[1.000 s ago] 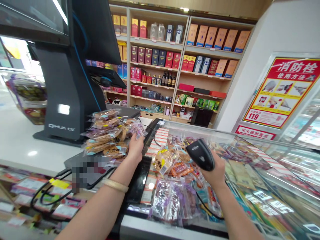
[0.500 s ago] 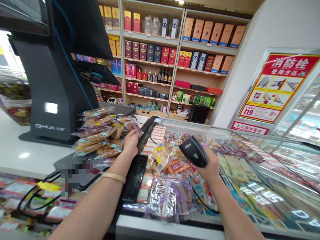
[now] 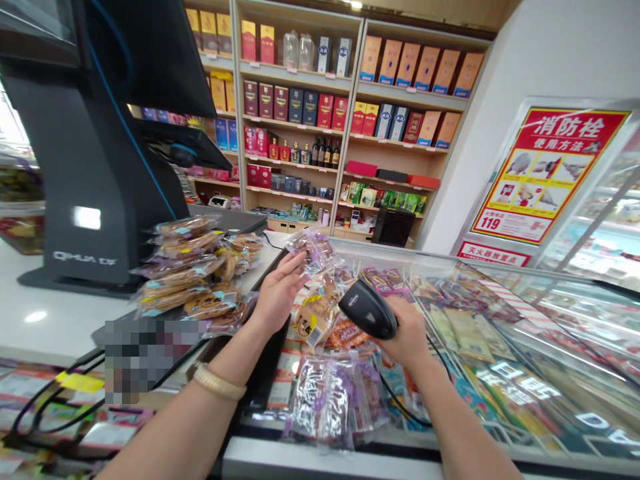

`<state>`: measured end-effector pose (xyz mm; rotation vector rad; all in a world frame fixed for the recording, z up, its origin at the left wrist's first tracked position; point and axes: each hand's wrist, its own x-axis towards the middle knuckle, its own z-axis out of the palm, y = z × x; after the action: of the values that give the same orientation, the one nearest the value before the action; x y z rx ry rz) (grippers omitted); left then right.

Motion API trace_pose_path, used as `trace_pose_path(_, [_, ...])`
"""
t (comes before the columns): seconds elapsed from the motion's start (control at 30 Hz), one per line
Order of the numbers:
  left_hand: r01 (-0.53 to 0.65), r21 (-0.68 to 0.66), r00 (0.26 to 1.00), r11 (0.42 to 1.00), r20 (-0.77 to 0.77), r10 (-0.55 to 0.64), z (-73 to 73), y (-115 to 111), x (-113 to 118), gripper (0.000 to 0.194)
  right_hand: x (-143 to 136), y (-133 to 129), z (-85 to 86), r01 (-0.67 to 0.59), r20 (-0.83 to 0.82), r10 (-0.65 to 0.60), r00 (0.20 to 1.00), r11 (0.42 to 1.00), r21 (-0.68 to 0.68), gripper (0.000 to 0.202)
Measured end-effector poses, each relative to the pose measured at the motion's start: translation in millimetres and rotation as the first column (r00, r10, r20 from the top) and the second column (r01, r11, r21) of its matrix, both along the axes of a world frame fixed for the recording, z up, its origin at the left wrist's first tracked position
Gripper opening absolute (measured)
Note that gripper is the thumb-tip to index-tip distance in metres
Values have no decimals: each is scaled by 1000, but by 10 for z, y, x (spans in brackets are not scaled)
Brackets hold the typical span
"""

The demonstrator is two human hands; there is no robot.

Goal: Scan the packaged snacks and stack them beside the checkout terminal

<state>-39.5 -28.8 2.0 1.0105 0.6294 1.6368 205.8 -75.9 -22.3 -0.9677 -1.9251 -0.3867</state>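
My left hand (image 3: 281, 293), wearing a pale bracelet on its wrist, has its fingertips at the edge of a clear snack packet (image 3: 314, 252) with purple trim. That packet is over the far left part of the glass counter. In my right hand (image 3: 407, 330) is a black barcode scanner (image 3: 367, 310), its head pointing left and its cable trailing down. Below the scanner lie a round biscuit packet (image 3: 314, 319) with a barcode label and orange packets (image 3: 347, 333). Nearer to me, shiny purple-edged packets (image 3: 335, 400) lie on the glass.
A pile of bagged biscuits (image 3: 183, 267) stands at left beside a black checkout terminal (image 3: 95, 167). A dark phone (image 3: 263, 373) lies under my left forearm. Goods show beneath the glass counter (image 3: 500, 347). Shelves of boxes (image 3: 300, 107) stand behind.
My left hand has moved right from beside the biscuit pile to over the glass, carrying a snack packet. The scanner in my right hand has shifted slightly left and down.
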Motion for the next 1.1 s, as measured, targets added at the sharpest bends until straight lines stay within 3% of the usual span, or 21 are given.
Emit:
trace_pose_path(0.3, [93,16,993,996,-72,-92,19,-162,165,41,-41,17,-10,28,1,-28,1000,999,-46,22])
trace_pose_path(0.5, [106,-7,992,994,-75,-106,-19,-138,163,46,-22,30,-20,34,-46,-37,998,998,-56,24])
trace_pose_path(0.57, [66,-31,988,997,-135,-69,-68,-74,157,50,-3,34,-17,37,-56,-39,998,999,-33,23])
trace_pose_path(0.63, [-31,-22,950,999,-312,23,-122,14,153,52,18,40,-11,46,-63,-46,997,999,1,24])
trace_pose_path(0.7, [-123,40,837,992,-533,125,-170,104,148,51,36,45,-7,51,-63,-49,997,998,32,24])
trace_pose_path(0.83, [-208,138,520,968,-823,229,-241,207,118,55,53,49,-16,52,-76,-47,996,997,63,24])
trace_pose_path(1.0, [-275,182,124,944,-967,223,-286,143,81,47,53,46,-29,55,-54,-52,997,997,53,18])
trace_pose_path(1.1, [-284,253,7,925,-964,266,-263,71,81,51,50,45,-27,43,-51,-39,998,997,61,19])
